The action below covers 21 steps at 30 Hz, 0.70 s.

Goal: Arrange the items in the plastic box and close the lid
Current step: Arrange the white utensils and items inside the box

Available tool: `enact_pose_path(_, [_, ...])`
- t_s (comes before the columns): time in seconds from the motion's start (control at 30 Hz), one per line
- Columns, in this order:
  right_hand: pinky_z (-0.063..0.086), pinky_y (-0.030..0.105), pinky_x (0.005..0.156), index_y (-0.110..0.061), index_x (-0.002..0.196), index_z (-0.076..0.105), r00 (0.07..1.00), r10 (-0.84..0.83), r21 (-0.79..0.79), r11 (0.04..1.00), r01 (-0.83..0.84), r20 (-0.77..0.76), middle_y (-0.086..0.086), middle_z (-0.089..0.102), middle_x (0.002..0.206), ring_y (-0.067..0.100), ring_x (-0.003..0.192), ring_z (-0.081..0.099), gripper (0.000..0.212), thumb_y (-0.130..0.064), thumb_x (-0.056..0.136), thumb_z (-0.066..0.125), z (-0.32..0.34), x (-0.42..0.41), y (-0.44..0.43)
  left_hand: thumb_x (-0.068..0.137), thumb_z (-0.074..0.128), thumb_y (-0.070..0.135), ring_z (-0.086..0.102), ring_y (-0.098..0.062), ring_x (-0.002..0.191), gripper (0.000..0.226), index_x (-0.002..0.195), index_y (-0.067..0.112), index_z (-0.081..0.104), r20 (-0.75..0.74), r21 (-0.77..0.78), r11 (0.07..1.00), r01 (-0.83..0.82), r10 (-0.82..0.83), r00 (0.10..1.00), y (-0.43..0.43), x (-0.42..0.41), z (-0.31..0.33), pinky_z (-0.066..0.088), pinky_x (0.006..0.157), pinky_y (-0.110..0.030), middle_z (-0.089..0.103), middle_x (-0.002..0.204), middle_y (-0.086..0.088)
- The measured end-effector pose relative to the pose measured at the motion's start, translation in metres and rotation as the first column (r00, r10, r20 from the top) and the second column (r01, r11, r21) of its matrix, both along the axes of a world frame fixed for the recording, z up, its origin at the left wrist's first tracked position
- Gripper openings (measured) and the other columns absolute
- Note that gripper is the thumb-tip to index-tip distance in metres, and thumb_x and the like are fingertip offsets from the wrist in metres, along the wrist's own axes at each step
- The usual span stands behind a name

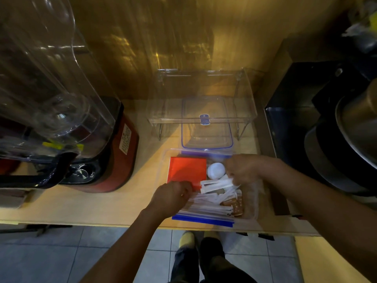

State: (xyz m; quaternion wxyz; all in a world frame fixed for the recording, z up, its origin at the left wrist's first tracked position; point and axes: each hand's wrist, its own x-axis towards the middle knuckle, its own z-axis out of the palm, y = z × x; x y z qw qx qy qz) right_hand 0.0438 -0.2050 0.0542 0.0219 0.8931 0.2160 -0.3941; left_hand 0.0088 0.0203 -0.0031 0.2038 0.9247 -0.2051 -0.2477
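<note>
A clear plastic box with blue clips (203,220) sits at the counter's front edge. Inside lie a red flat packet (186,170), a white ball-shaped item (215,170), several white wrapped sticks (216,183) and brown sachets (234,205). My left hand (173,196) reaches into the box's near left side, fingers curled at the red packet's lower edge and the sticks. My right hand (242,170) is over the box's right side, pinching the ends of some white sticks. The box's clear lid with blue rim (207,129) lies just behind the box.
A blender with a red base (114,160) and clear jug stands at the left. A clear acrylic shelf riser (202,103) spans above the lid. Dark pots and pans (336,150) fill the right. The tiled floor (81,252) and my feet show below the counter edge.
</note>
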Motion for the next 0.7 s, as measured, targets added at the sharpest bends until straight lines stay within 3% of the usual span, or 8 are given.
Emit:
enact_pose_path(0.1, [0.043, 0.034, 0.070, 0.001, 0.084, 0.063, 0.998, -0.002, 0.106, 0.994, 0.010, -0.068, 0.008, 0.059, 0.076, 0.017, 0.066, 0.047, 0.011, -0.008, 0.084, 0.056, -0.006, -0.012, 0.009, 0.093, 0.052, 0.021, 0.067, -0.023, 0.086, 0.019, 0.105, 0.024, 0.067, 0.122, -0.148, 0.981, -0.122, 0.141, 0.983, 0.005, -0.004, 0.011, 0.050, 0.073, -0.032, 0.074, 0.100, 0.002])
enact_pose_path(0.17, [0.036, 0.029, 0.058, -0.009, 0.059, 0.051, 0.997, -0.026, 0.194, 0.980, 0.039, -0.070, 0.002, 0.047, 0.060, 0.016, 0.057, 0.041, 0.026, -0.008, 0.084, 0.056, -0.017, -0.023, 0.016, 0.092, 0.055, 0.020, 0.068, -0.022, 0.085, 0.018, 0.104, 0.023, 0.068, 0.185, -0.232, 0.963, -0.139, 0.184, 0.965, 0.008, -0.005, 0.016, 0.051, 0.072, -0.033, 0.074, 0.099, 0.003])
enact_pose_path(0.23, [0.027, 0.024, 0.051, -0.015, 0.055, 0.040, 0.994, -0.053, 0.309, 0.948, 0.079, -0.091, -0.003, 0.036, 0.055, 0.012, 0.051, 0.035, 0.035, -0.009, 0.086, 0.056, -0.026, -0.031, 0.028, 0.090, 0.058, 0.020, 0.068, -0.018, 0.092, 0.019, 0.105, 0.025, 0.069, 0.190, -0.232, 0.970, -0.070, 0.115, 0.975, 0.009, -0.006, 0.018, 0.050, 0.076, -0.029, 0.073, 0.106, 0.007])
enact_pose_path(0.3, [0.029, 0.027, 0.053, -0.013, 0.061, 0.046, 0.992, -0.073, 0.397, 0.911, 0.108, -0.104, -0.003, 0.042, 0.057, 0.014, 0.054, 0.040, 0.028, -0.011, 0.087, 0.055, -0.035, -0.036, 0.039, 0.090, 0.058, 0.024, 0.064, -0.015, 0.103, 0.024, 0.110, 0.029, 0.068, 0.148, -0.132, 0.990, 0.051, -0.031, 0.989, 0.009, -0.006, 0.014, 0.050, 0.082, -0.027, 0.069, 0.117, 0.010])
enact_pose_path(0.4, [0.040, 0.031, 0.065, -0.005, 0.083, 0.062, 0.992, -0.116, 0.391, 0.912, 0.124, -0.044, 0.012, 0.065, 0.084, 0.021, 0.075, 0.056, 0.011, -0.010, 0.086, 0.053, -0.045, -0.034, 0.035, 0.091, 0.054, 0.024, 0.061, -0.018, 0.111, 0.025, 0.113, 0.028, 0.066, 0.060, 0.034, 0.986, 0.166, -0.168, 0.984, 0.008, -0.006, 0.004, 0.052, 0.087, -0.034, 0.066, 0.124, 0.005])
enact_pose_path(0.5, [0.050, 0.036, 0.071, -0.010, 0.086, 0.065, 0.988, -0.095, 0.236, 0.970, 0.065, 0.121, 0.010, 0.068, 0.091, 0.027, 0.086, 0.062, 0.013, -0.009, 0.082, 0.053, -0.050, -0.031, 0.014, 0.092, 0.053, 0.021, 0.063, -0.022, 0.105, 0.021, 0.105, 0.022, 0.069, 0.040, 0.076, 0.986, 0.148, -0.152, 0.988, 0.007, -0.006, -0.003, 0.053, 0.085, -0.036, 0.069, 0.117, 0.001])
enact_pose_path(0.6, [0.049, 0.034, 0.082, -0.019, 0.097, 0.068, 0.981, -0.038, 0.106, 0.994, 0.018, 0.189, 0.003, 0.069, 0.105, 0.024, 0.100, 0.061, 0.019, -0.022, 0.085, 0.054, -0.060, -0.036, 0.003, 0.092, 0.052, 0.022, 0.066, -0.022, 0.097, 0.021, 0.102, 0.017, 0.069, 0.023, 0.134, 0.980, 0.148, -0.152, 0.988, 0.005, -0.003, -0.007, 0.055, 0.084, -0.036, 0.071, 0.109, -0.003])
enact_pose_path(0.7, [0.047, 0.036, 0.089, -0.011, 0.108, 0.065, 0.960, 0.100, -0.010, 0.995, -0.100, 0.260, 0.009, 0.066, 0.115, 0.029, 0.111, 0.056, 0.027, -0.021, 0.091, 0.046, -0.071, -0.041, 0.004, 0.092, 0.054, 0.024, 0.065, -0.021, 0.097, 0.021, 0.103, 0.016, 0.069, -0.035, 0.139, 0.975, 0.174, -0.171, 0.985, 0.003, 0.001, -0.008, 0.054, 0.085, -0.036, 0.071, 0.109, -0.004])
